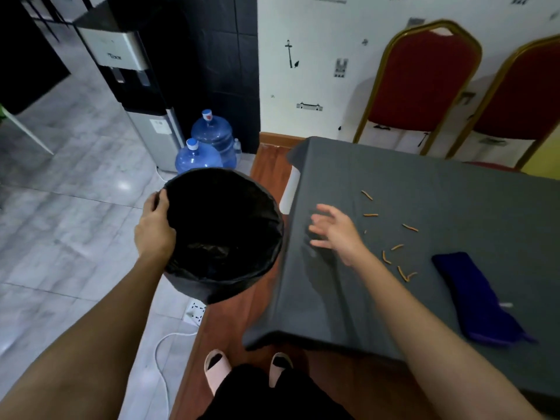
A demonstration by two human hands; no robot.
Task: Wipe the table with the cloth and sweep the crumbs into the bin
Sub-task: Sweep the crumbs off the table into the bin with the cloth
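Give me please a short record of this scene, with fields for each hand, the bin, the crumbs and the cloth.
left hand: grips the rim of the bin
right hand: open, fingers spread, over the table's left edge
bin: black liner, held beside the table, mouth open
crumbs: thin orange pieces scattered on the grey tablecloth
cloth: dark purple, folded, lying on the table, untouched

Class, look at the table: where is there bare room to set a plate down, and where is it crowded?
Free: the far stretch of the table toward the chairs. Crowded: the middle, where crumbs lie between the right hand and the cloth.
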